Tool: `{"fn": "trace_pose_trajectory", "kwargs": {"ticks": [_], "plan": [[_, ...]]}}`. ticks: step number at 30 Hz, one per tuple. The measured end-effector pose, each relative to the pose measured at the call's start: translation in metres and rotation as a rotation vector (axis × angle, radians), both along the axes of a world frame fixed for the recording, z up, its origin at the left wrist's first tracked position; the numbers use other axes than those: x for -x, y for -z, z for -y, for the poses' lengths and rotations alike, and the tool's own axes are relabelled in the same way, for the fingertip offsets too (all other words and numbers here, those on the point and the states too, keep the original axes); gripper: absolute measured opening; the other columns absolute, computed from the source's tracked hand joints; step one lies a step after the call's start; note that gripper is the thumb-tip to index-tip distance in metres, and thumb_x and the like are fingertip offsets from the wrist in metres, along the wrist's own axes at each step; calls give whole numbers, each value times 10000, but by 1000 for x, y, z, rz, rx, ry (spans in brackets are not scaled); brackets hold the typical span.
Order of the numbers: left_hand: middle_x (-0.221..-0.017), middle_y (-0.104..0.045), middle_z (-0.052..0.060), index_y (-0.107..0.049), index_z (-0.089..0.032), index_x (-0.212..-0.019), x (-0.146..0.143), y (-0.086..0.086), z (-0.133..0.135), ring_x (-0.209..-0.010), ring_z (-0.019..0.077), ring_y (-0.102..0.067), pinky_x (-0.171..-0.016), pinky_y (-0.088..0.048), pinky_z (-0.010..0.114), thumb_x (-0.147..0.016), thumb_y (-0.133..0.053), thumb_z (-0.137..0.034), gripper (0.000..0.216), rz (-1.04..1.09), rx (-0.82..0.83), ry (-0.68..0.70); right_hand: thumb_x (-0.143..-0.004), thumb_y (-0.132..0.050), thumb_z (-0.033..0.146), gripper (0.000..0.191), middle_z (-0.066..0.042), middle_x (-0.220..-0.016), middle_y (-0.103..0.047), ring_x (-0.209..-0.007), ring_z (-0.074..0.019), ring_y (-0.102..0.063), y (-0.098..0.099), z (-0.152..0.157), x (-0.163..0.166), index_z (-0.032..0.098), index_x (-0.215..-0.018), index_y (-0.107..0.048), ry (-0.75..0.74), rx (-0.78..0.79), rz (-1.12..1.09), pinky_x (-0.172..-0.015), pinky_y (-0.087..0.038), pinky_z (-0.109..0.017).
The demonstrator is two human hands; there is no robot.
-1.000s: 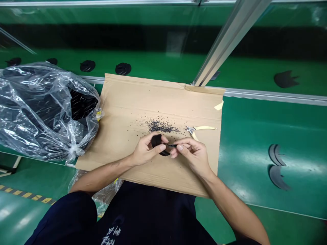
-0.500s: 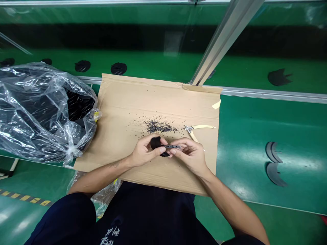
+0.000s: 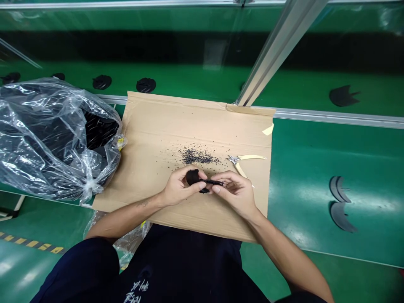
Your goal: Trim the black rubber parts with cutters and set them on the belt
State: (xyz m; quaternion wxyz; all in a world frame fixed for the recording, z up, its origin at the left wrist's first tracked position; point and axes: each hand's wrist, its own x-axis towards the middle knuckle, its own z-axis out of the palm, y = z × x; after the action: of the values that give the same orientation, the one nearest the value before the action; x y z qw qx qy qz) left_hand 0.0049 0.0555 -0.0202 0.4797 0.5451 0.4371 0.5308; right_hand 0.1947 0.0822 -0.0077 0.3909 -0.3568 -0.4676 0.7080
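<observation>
1. Green tabletop [image 3: 309,155] is partly covered by a flat cardboard sheet [image 3: 158,122]; an aluminium post [image 3: 277,54] rises at the sheet's far edge.
2. White characters [image 3: 140,286] are printed on the dark garment [image 3: 186,261]; they are too indistinct to be read. A yellow patch [image 3: 120,143] is seen at the mouth of the clear plastic bag [image 3: 41,139]; any lettering on it is too small to be made out.
3. A curved black part [image 3: 192,176] is held above the cardboard, pinched between the thumb and fingers of the left hand [image 3: 179,187].
4. A narrow black section [image 3: 216,182] is pinched by the fingertips of the right hand [image 3: 238,191], just beside the left fingertips. Whether it is joined to the curved black part cannot be told.
5. Black trimmings [image 3: 197,157] are scattered just beyond both hands. Nippers [image 3: 234,160] are laid near the right hand, with the handles spread.
6. The sheet's near edge is crossed by both forearms. Bare cardboard is left beyond the trimmings; the left side is bounded by the bag. Past the right edge, curved grey parts [image 3: 342,216] are placed well apart from the hands.
</observation>
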Motion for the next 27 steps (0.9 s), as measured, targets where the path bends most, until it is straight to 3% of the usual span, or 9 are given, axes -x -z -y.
{"fn": "trace_pose_trajectory", "kwargs": {"ticks": [10,17,27], "plan": [[-869,-698,32,-670,-158,-1015,-1,5,2,-789,121,-678,-722,-565,213,-874,-770,-363,268,124,75,18,-812,-829,404,255,-29,-791,-777,-667,-154,-728,0,-2,-1,204,-945,-744,39,-5,15,-702,-650,-328],[-832,-675,22,-668,-143,-930,-1,8,1,-739,112,-669,-691,-569,205,-853,-787,-382,278,133,117,14,-844,-799,411,245,-35,-832,-795,-701,-162,-745,1,0,-1,221,-997,-777,23,9,18,-738,-666,-346],[-912,-694,37,-660,-157,-1013,-1,10,3,-817,125,-685,-748,-580,222,-875,-771,-340,255,117,29,25,-829,-817,389,220,-36,-834,-801,-697,-151,-748,2,-2,-1,224,-973,-788,35,0,2,-721,-661,-310]]}}
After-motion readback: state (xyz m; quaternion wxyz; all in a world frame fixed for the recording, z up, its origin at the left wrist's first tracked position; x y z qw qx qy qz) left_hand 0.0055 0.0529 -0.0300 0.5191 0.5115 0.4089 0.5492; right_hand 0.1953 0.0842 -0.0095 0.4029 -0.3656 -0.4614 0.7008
